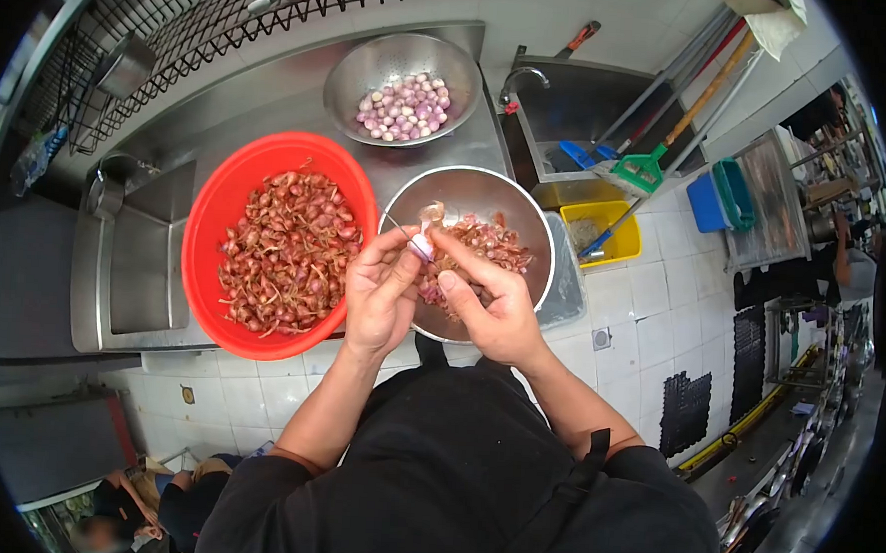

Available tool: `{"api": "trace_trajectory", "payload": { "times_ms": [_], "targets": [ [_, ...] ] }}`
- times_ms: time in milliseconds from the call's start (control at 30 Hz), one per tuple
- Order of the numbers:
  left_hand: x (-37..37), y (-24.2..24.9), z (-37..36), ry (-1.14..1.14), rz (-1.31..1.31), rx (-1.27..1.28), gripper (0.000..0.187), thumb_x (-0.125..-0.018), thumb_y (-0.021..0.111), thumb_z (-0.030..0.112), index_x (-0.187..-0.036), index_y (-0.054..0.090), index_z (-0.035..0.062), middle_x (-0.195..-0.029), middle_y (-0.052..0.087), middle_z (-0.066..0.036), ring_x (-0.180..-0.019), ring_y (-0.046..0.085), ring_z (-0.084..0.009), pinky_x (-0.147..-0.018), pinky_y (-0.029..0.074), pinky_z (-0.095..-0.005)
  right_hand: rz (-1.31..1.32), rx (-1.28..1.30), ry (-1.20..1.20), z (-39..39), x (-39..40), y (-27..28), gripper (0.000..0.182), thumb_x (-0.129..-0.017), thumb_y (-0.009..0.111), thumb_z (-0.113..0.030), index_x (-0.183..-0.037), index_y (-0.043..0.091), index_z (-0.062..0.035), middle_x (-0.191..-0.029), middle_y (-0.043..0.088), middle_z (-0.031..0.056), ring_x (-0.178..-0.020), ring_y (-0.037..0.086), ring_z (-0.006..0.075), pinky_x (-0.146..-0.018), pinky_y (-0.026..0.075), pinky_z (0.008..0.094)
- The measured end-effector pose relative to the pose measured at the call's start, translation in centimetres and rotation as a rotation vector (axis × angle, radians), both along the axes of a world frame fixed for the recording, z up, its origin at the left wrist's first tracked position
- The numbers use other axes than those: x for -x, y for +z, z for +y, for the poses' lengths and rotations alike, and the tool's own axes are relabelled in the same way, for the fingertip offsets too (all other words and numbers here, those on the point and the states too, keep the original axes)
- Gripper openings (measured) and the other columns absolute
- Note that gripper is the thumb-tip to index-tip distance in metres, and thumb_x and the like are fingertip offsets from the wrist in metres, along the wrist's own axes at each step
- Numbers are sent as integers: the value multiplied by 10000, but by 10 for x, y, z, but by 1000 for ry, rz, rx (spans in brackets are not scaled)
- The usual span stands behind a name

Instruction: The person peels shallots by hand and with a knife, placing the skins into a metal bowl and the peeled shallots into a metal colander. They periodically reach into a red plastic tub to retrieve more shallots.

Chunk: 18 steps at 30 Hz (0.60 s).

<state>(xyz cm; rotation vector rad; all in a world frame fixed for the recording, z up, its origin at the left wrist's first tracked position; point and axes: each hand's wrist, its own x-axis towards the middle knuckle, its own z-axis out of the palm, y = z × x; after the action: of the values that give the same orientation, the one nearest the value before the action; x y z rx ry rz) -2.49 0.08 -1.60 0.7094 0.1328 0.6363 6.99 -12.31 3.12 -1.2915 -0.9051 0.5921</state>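
Between the fingertips of my left hand is a partly peeled shallot, pale purple and white. Loose papery skin stands up at its top, by the tip of my right index finger. My right hand is closed in from the other side, thumb and index close to the shallot; I cannot tell what its curled fingers grip. A thin dark blade-like line runs across the shallot. Both hands are over a steel bowl with reddish shallot skins in it.
To the left, a red basin holds many unpeeled shallots. Behind, a steel colander contains peeled shallots. A small sink is at left, a larger one behind right. A yellow bin and brooms stand at right.
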Motion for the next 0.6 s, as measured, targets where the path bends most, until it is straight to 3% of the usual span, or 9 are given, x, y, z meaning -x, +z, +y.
{"api": "trace_trajectory", "payload": {
  "times_ms": [100,200,333,467,533,600],
  "targets": [
    [0,3,1,32,57,-45,278,-966,583,13,-1242,572,-16,-1149,660,-115,-1043,644,-170,-929,520,-316,-8,-29,0,-1,3,-5,430,-977,553,-60,-1391,494,40,-1343,596,149,-1234,531,150,-1038,409,291],
    [0,2,0,3,54,-81,306,-978,562,34,-1283,550,4,-1223,645,-138,-1069,638,-186,-956,501,-342,32,43,10,-3,-2,1,425,-978,552,-60,-1389,500,34,-1338,602,137,-1229,537,157,-1040,413,297],
    [-2,7,-6,66,35,-84,326,-902,641,-61,-1218,569,-23,-1127,662,-119,-1043,643,-167,-915,524,-294,-60,0,-7,-3,-4,-5,397,-978,554,-58,-1366,533,24,-1317,620,121,-1150,573,135,-971,459,274],
    [-2,-2,-4,62,44,-105,328,-863,662,-111,-1167,580,-20,-1112,660,-128,-1023,652,-181,-874,541,-286,33,105,-15,-5,-6,0,347,-983,559,-63,-1314,578,39,-1203,670,99,-1066,601,109,-889,506,258],
    [-4,-3,-3,69,59,-119,317,-878,660,-86,-1178,580,-20,-1121,661,-134,-1031,657,-192,-879,552,-294,221,86,-54,-6,-6,-1,338,-989,557,-71,-1303,580,53,-1178,672,101,-1057,608,111,-891,507,258],
    [-4,-1,-1,35,58,-115,315,-908,656,-10,-1211,569,-4,-1194,639,-173,-1003,671,-209,-908,573,-374,321,69,-51,-10,-6,0,330,-993,557,-76,-1293,587,57,-1182,670,106,-1058,610,115,-893,505,256]
  ]
}}
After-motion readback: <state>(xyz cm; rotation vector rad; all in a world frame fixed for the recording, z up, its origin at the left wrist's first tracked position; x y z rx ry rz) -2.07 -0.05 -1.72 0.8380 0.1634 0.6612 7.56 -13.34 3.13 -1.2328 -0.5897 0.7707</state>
